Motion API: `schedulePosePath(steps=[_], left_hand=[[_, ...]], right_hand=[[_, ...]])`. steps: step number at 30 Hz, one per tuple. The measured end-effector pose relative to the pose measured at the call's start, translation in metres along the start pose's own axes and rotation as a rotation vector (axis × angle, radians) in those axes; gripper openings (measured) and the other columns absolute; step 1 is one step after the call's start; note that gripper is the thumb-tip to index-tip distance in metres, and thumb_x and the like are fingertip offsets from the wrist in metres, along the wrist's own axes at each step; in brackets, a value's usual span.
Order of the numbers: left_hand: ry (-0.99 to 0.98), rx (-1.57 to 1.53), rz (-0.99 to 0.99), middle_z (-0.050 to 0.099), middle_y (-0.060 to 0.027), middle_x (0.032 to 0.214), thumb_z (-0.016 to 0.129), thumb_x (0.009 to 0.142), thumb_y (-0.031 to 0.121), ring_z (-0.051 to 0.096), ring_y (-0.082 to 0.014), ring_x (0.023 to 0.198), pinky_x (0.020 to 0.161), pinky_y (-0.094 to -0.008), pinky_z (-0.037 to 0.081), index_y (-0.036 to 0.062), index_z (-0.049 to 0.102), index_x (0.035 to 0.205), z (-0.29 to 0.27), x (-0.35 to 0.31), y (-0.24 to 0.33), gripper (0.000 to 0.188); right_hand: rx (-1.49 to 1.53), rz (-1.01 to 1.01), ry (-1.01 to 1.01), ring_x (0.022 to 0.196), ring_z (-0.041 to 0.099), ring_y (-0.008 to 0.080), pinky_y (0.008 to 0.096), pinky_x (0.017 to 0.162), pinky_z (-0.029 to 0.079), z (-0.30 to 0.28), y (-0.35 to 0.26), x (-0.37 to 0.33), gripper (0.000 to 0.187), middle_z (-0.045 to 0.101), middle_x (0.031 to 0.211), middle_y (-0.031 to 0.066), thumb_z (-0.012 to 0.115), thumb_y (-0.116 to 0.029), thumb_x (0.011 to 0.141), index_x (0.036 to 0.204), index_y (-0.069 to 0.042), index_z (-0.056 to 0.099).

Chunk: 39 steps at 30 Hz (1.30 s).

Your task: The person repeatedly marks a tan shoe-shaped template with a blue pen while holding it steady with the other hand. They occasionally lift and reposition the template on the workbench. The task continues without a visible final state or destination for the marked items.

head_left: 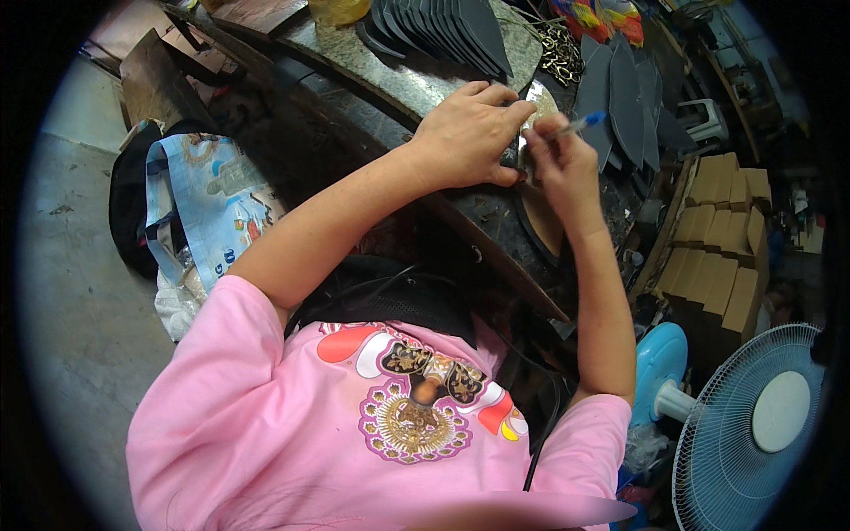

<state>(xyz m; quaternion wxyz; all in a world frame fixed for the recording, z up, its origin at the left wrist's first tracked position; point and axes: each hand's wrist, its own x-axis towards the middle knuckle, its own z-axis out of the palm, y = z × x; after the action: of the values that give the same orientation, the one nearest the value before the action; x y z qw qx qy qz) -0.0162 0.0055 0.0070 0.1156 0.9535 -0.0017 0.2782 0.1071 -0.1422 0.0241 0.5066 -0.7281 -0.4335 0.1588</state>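
A slim pen with a blue end is pinched in my right hand, its other end angled down toward the work and hidden by my fingers. My left hand bears down beside it, fingers bent and thumb apart, on a shiny curved plate and dark material under the palm. Below my hands lies a tan, curved flat piece on the dark worktable. Whether the plate and the tan piece are joined, I cannot tell. My hands nearly touch.
Dark grey curved pieces are stacked on a stone slab; leaf-shaped grey pieces stand to the right. A chain lies at the back. Cardboard boxes and a fan are right, a blue bag left.
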Motion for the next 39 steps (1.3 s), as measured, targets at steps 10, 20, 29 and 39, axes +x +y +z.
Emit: schedulePosePath(steps=[10,20,29,39], left_hand=[[-0.037,-0.036,-0.034,0.063,-0.0161,0.125,0.083,0.07,0.045,0.056,-0.032,0.123,0.107,-0.0406,0.042,0.0062,0.065,0.116,-0.003,0.002,0.001,0.063],[-0.054,-0.008,0.041,0.068,-0.0097,0.116,0.079,0.072,0.047,0.055,-0.0281,0.125,0.109,-0.0422,0.041,0.0085,0.069,0.112,-0.004,0.001,0.001,0.056],[0.02,0.055,0.092,0.071,-0.0017,0.106,0.075,0.075,0.052,0.055,-0.0237,0.122,0.108,-0.0419,0.04,0.0107,0.075,0.1,0.002,0.001,-0.001,0.048],[-0.079,0.034,0.065,0.07,-0.0035,0.117,0.077,0.075,0.048,0.055,-0.0249,0.126,0.11,-0.0423,0.04,0.0093,0.073,0.114,-0.001,0.003,0.0,0.055]], right_hand=[[0.012,-0.026,0.0,0.055,0.053,0.0042,0.0215,0.049,0.041,-0.003,0.017,0.025,0.009,0.064,0.075,0.0004,0.067,-0.016,0.098,0.099,-0.008,0.065],[-0.074,-0.126,0.007,0.054,0.052,0.0039,0.021,0.048,0.039,-0.003,0.033,0.053,0.01,0.059,0.074,-0.0025,0.068,-0.018,0.098,0.101,-0.009,0.064],[0.023,-0.027,0.136,0.052,0.053,0.0029,0.0206,0.045,0.038,0.004,0.038,0.065,0.014,0.057,0.073,-0.003,0.069,-0.021,0.098,0.102,-0.009,0.063],[0.452,0.206,0.229,0.051,0.057,0.006,0.0176,0.041,0.039,-0.01,0.046,0.088,0.017,0.061,0.073,0.0009,0.065,-0.023,0.1,0.106,-0.009,0.058]])
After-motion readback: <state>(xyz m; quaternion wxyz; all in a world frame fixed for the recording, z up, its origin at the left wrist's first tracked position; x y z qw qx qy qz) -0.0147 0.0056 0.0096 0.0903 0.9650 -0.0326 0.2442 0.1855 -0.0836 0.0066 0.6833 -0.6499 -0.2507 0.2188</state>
